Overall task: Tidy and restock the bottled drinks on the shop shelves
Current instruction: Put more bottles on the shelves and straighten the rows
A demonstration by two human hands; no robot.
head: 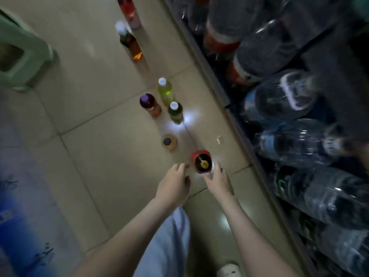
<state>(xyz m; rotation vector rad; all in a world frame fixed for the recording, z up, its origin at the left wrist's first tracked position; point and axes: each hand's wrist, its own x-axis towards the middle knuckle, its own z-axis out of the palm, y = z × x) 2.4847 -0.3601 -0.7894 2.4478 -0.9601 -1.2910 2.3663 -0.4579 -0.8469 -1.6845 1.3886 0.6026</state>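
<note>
Several small drink bottles stand on the tiled floor in a loose row. Nearest me is a dark bottle with a red label and a yellow cap (202, 161). My left hand (174, 184) hovers just left of it with loosely bent fingers, holding nothing. My right hand (218, 179) is at its right side, fingers extended close to the bottle; whether they touch it is unclear. Farther along stand an amber bottle with a dark cap (169, 142), a green bottle with a white cap (175, 111), a purple-capped bottle (149, 104) and a yellow-green bottle (165, 89).
The low shelf (225, 96) on the right holds large water and soda bottles (295, 144) lying on their sides. Two more bottles (129, 44) stand farther along the floor. A green plastic stool (22, 56) stands at left. My light-trousered leg (169, 246) is below my hands.
</note>
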